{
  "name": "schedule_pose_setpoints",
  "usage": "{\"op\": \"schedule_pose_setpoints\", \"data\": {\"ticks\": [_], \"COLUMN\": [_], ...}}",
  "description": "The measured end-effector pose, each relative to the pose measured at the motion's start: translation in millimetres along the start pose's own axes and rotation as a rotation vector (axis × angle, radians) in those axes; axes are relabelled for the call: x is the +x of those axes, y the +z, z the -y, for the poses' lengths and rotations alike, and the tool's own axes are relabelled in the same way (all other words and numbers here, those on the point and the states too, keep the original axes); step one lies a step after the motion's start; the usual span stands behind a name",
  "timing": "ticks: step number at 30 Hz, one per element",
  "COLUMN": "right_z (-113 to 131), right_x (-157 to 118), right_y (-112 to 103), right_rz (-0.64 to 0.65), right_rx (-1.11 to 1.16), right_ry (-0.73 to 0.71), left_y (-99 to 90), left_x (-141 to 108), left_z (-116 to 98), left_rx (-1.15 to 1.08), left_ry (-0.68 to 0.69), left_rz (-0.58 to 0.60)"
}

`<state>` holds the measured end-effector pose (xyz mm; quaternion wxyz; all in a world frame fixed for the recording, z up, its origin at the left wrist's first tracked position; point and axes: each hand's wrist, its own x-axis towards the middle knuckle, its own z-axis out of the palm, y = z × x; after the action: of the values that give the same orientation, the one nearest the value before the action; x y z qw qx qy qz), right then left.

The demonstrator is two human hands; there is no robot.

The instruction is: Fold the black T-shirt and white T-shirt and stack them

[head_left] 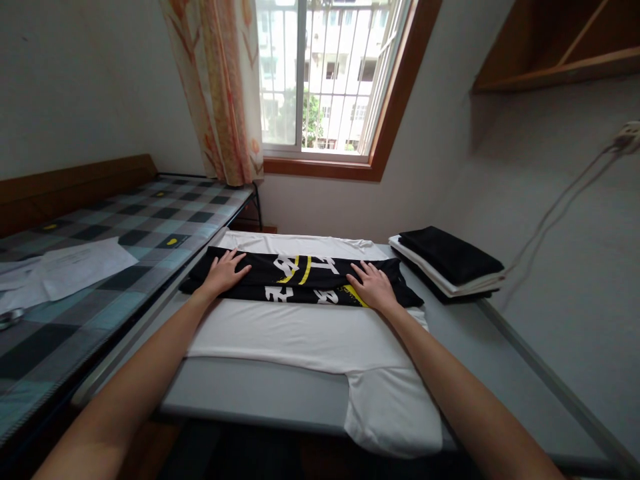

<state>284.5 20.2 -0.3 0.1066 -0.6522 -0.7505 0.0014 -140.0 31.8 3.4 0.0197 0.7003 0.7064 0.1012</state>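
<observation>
Left hand (pixel 225 271), right hand (pixel 374 287): are lying flat, fingers spread, on creased black cloth (pixel 307 287), gripping nothing. Cloth is hiding part of smooth white shirt (pixel 290 333).

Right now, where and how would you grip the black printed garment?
I'd probably pinch the black printed garment by its two short ends, coming from the near side: it lies as a long crosswise strip on the white garment, with the left hand and right hand resting near those ends.

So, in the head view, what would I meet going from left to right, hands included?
White papers → left hand → right hand → stack of folded cloth → wall socket.
</observation>
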Motion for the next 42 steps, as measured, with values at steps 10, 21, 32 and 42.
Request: {"op": "schedule_pose_setpoints", "data": {"ticks": [10, 21, 32, 42], "right_z": [-13, -36, -31, -30], "right_x": [-1, -6, -9, -9], "right_y": [4, 11, 6, 5], "right_rz": [-0.066, -0.300, -0.221, -0.183], "right_rx": [0.020, 0.290, 0.273, 0.257], "right_ry": [-0.030, -0.234, -0.209, -0.180], "left_y": [1.7, -39.4, -51.7, -56.2], "left_x": [0, -18, -19, -20], "left_z": [-4, 18, 19, 20], "left_rx": [-0.021, 0.238, 0.206, 0.207], "left_ry": [0.056, -0.283, -0.388, -0.429], "left_rz": [0.001, -0.072, 0.074, 0.076]}}
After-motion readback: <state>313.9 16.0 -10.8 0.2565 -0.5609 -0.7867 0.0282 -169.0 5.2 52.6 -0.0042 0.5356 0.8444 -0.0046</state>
